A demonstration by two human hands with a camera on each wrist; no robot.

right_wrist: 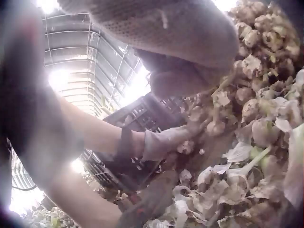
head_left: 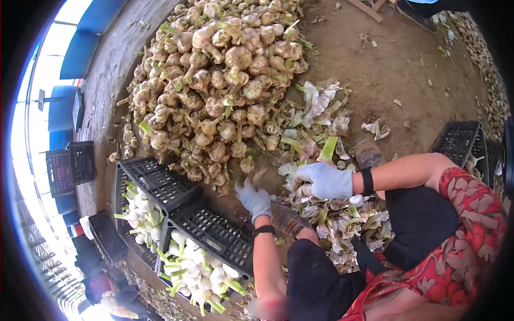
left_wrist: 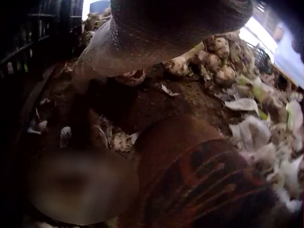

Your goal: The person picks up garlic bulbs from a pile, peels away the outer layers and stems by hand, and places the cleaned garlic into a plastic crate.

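In the head view my gloved left hand point(head_left: 253, 199) reaches down at the foot of a large heap of dirt-brown garlic bulbs point(head_left: 235, 59). Its fingers are extended, near a garlic bulb point(head_left: 247, 165) on the ground, and no object shows in its grasp. My right hand point(head_left: 324, 181), gloved too, hovers over loose peelings point(head_left: 348, 219) with fingers loosely curled and nothing visible in them. A cut green garlic leaf point(head_left: 327, 148) appears just beyond its knuckles. The right wrist view shows the right hand point(right_wrist: 166, 47) large overhead, with the left hand point(right_wrist: 166, 142) reaching toward the heap beyond.
Black plastic crates point(head_left: 209, 227) at left hold cleaned white garlic point(head_left: 198, 270) with trimmed green stems. More crates stand by the wall point(head_left: 110, 235) and at right point(head_left: 460, 142). My shoe point(head_left: 289, 219) is close beside the left hand. Husks point(head_left: 316, 101) lie along the heap's edge.
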